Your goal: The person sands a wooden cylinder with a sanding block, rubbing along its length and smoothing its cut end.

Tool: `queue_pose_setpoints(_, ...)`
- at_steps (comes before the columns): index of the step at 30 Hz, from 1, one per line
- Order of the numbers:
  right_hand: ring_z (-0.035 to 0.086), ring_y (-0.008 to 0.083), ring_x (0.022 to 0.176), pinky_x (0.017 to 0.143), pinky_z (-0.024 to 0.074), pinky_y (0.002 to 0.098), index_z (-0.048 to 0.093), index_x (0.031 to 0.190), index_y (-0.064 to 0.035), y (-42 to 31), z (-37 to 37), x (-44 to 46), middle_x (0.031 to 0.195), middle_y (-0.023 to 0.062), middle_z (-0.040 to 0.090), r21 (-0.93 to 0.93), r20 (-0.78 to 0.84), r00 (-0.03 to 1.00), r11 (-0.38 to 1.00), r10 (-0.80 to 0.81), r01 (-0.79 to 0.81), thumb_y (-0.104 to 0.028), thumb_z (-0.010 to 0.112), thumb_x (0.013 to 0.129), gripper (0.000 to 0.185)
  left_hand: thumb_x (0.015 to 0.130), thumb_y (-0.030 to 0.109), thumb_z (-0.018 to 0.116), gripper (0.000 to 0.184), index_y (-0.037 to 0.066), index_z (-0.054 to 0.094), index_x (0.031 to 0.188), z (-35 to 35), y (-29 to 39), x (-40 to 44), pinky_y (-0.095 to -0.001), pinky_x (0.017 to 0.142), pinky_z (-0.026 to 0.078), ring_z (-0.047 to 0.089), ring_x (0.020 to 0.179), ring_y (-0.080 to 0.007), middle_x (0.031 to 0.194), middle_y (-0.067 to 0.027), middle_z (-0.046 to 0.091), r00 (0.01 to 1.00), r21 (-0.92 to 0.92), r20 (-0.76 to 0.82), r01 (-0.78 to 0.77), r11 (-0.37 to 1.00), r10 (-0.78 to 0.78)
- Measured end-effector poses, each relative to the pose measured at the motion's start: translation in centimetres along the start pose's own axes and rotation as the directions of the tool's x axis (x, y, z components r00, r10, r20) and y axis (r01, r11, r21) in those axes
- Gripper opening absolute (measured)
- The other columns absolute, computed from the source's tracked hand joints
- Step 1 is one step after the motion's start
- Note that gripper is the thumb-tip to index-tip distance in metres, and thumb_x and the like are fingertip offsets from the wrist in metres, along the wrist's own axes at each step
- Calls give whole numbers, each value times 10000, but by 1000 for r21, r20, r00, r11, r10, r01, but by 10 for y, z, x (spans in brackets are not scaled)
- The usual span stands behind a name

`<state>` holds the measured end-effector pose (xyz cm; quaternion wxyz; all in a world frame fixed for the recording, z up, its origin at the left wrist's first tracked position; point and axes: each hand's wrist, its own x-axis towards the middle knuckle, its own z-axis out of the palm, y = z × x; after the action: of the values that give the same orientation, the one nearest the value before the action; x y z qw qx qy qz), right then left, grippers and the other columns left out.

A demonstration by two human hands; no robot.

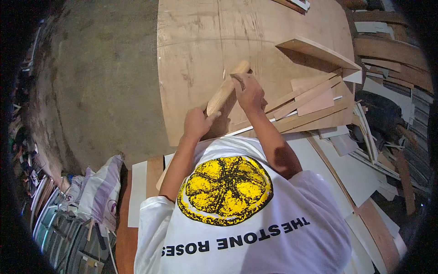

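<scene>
A long piece of pale wood (pixel 221 97) is held at a slant near the centre of the frame, over a broad plywood surface (pixel 191 59); its lower end is gripped by the closed fingers of the left hand (pixel 196 123); its upper part is gripped by the curled fingers of the right hand (pixel 250 93); thin wooden strips (pixel 315 93) and an angled board (pixel 319 53) are seen to the right.

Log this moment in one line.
Left hand: holding wooden piece, near end; right hand: on it, toward far end; beneath: board
</scene>
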<state>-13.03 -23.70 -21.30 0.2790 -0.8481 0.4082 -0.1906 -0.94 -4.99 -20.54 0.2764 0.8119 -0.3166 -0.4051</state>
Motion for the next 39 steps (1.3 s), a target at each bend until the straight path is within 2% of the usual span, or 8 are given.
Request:
queue_pose_setpoints(6,748,355,1000,829,595,430,802,1126,-139,-23,-9,-31,1082,122,777,148,218,934,955,-284,256,-196,757,958,183,869,447,836,480,83,768,1175,-11,20,-3,-523,769,582,751,865,-422,888,-212,766,999,159,-36,-24,987,30)
queue_pose_setpoints(9,755,347,994,822,599,425,806,1125,-138,-2,-13,-5,1082,123,781,36,195,951,971,-240,238,-209,770,950,192,883,459,818,486,111,761,1218,-8,18,-6,-518,765,581,750,854,-417,890,-187,772,999,214,-39,-22,977,31)
queue_pose_setpoints(12,754,342,1020,853,601,429,808,1128,-138,8,-20,19,1078,130,781,-195,102,991,979,83,-62,-204,782,937,204,887,414,819,416,69,735,1105,-5,29,-7,-527,764,580,743,861,-423,886,-186,759,998,260,-43,-34,965,47)
queue_pose_setpoints(21,750,359,1035,884,599,448,811,1159,-165,-3,-3,-19,1132,144,780,-23,323,914,963,-247,269,-207,757,921,247,876,311,820,353,43,695,1069,5,10,-5,-535,764,580,742,876,-413,943,-184,747,991,297,-92,-63,953,94)
queue_pose_setpoints(24,751,366,1019,874,601,446,816,1147,-171,14,-14,24,1093,136,779,-149,72,996,987,-44,54,-175,747,899,258,873,298,818,334,46,695,1055,4,27,-11,-531,764,583,744,876,-409,935,-179,746,987,297,-105,-83,951,119)
queue_pose_setpoints(30,751,375,1031,871,596,468,830,1152,-201,-21,1,-33,1075,137,784,99,173,961,975,-215,200,-158,748,893,276,854,302,834,340,49,685,1024,-2,22,-10,-528,753,585,741,863,-407,944,-180,747,980,306,-130,-103,946,149)
queue_pose_setpoints(33,750,364,1052,886,596,462,828,1160,-193,-15,-7,-22,1109,146,785,61,298,934,981,-195,185,-141,738,894,286,853,305,843,358,47,685,1043,0,20,-13,-529,751,584,738,856,-408,951,-182,747,986,306,-113,-85,948,125)
queue_pose_setpoints(39,749,350,1045,894,600,436,817,1139,-158,19,-16,29,1128,129,786,-187,89,996,982,-14,30,-151,740,935,218,873,281,831,392,51,687,1156,-10,33,-21,-517,756,587,743,876,-400,972,-175,752,991,334,-64,-90,938,118)
